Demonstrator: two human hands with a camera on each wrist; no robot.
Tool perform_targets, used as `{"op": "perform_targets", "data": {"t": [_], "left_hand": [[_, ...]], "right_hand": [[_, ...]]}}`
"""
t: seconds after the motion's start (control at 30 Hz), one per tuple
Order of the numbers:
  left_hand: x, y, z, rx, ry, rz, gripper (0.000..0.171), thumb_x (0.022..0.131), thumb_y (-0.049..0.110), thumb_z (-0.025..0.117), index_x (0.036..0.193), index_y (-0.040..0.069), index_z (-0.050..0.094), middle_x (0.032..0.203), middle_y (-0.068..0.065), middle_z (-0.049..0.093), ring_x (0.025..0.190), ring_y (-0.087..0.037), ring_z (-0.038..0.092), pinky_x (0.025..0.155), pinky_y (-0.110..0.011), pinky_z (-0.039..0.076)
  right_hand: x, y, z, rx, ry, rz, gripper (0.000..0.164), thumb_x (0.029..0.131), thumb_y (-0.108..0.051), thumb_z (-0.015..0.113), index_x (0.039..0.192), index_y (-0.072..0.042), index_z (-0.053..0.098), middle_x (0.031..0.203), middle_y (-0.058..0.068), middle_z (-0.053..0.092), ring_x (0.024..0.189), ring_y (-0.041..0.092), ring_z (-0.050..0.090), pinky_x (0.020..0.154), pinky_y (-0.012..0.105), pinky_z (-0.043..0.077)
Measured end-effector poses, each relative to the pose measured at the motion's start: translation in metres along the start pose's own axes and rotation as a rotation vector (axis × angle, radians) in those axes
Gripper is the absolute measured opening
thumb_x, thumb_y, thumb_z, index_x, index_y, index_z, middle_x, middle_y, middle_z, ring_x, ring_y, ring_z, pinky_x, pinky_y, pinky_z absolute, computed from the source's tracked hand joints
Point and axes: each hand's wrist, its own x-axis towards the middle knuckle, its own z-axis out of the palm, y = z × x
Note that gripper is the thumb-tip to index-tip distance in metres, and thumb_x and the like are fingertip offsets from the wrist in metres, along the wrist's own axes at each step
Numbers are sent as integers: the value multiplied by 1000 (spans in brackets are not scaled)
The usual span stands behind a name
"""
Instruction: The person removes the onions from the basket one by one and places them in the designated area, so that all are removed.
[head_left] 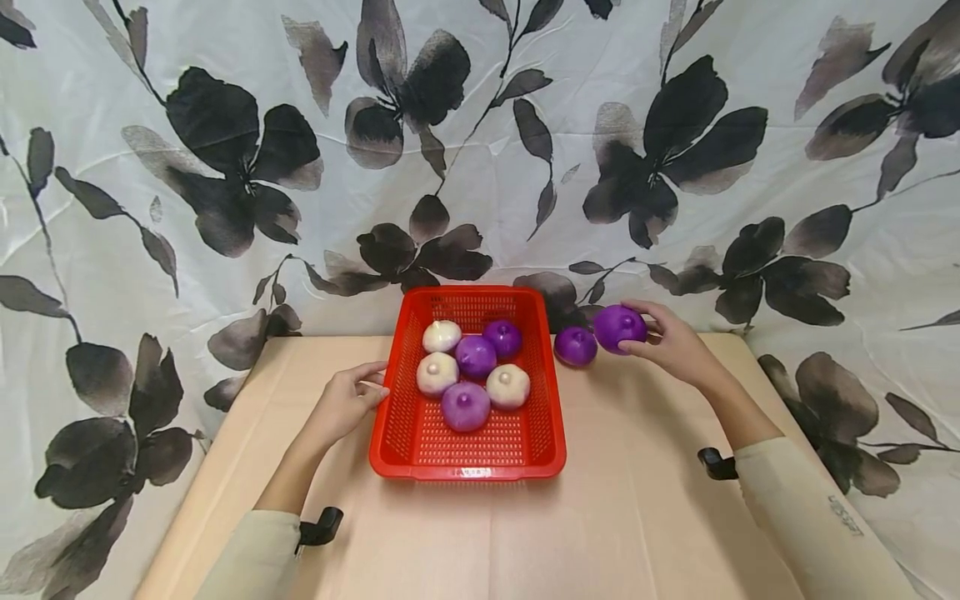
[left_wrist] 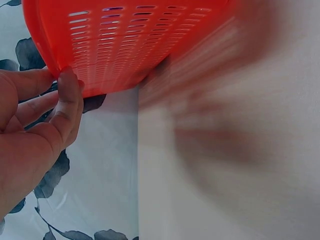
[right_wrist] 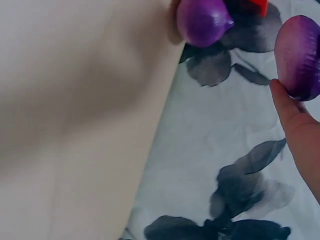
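My right hand (head_left: pixel 678 343) holds a purple onion (head_left: pixel 619 328) above the table's back right, its thumb and fingers round the right side. In the right wrist view, the thumb presses the held onion (right_wrist: pixel 298 57) from below. Another purple onion (head_left: pixel 576 347) sits on the table between it and the red plastic basket (head_left: pixel 468 468). My left hand (head_left: pixel 347 406) pinches the basket's left rim, as the left wrist view shows at the slotted wall (left_wrist: pixel 115 50). Inside the basket lie three purple onions (head_left: pixel 465 407) and three white, onion-like bulbs (head_left: pixel 508 387).
The pale wooden table (head_left: pixel 600 517) ends at the back against a white cloth (head_left: pixel 517 208) with dark printed flowers, which also hangs on both sides. Black straps (head_left: pixel 321 527) show at both wrists, beside the light sleeves.
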Motion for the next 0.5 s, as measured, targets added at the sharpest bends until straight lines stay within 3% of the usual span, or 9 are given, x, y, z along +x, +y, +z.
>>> {"op": "perform_targets", "data": {"t": [0.1, 0.17, 0.23, 0.3, 0.4, 0.5], "left_hand": [[1, -1, 1, 0, 2, 2, 50, 96, -4, 64, 145, -8, 52, 119, -29, 65, 91, -25, 73, 76, -43, 63], [1, -2, 1, 3, 2, -3, 50, 96, -4, 64, 145, -8, 52, 118, -28, 66, 91, -24, 73, 76, -44, 64], [1, -3, 1, 10, 2, -8, 50, 96, -4, 64, 145, -8, 52, 118, -27, 66, 91, -24, 73, 78, -45, 64], [1, -4, 1, 12, 3, -12, 50, 96, -4, 64, 145, -8, 52, 118, -27, 66, 91, -25, 73, 78, -46, 64], [1, -4, 0, 18, 0, -9, 50, 96, -4, 63, 145, -8, 52, 119, -27, 66, 92, -26, 73, 79, -47, 63], [1, -4, 1, 13, 3, -11, 50, 96, -4, 64, 145, -8, 52, 119, -27, 66, 92, -25, 73, 79, -48, 63]], "right_hand": [[2, 12, -2, -16, 32, 27, 75, 92, -12, 79, 155, -1, 40, 154, 26, 41, 133, 54, 52, 91, 15, 54], [3, 21, -1, -42, 53, 50, 75, 92, -13, 78, 155, 0, 39, 154, 27, 42, 131, 55, 53, 89, 13, 53], [4, 32, 1, -71, 73, 70, 74, 93, -14, 78, 155, 1, 39, 153, 29, 44, 130, 56, 54, 92, 21, 55], [6, 42, 3, -92, 90, 89, 73, 94, -14, 77, 154, 3, 39, 152, 31, 44, 129, 57, 54, 98, 37, 57], [8, 57, 5, -117, 115, 119, 72, 95, -15, 75, 154, 3, 38, 151, 33, 45, 130, 58, 53, 105, 60, 50], [10, 69, 6, -151, 131, 157, 73, 95, -17, 75, 154, 4, 37, 152, 35, 43, 132, 59, 49, 111, 65, 42]]}}
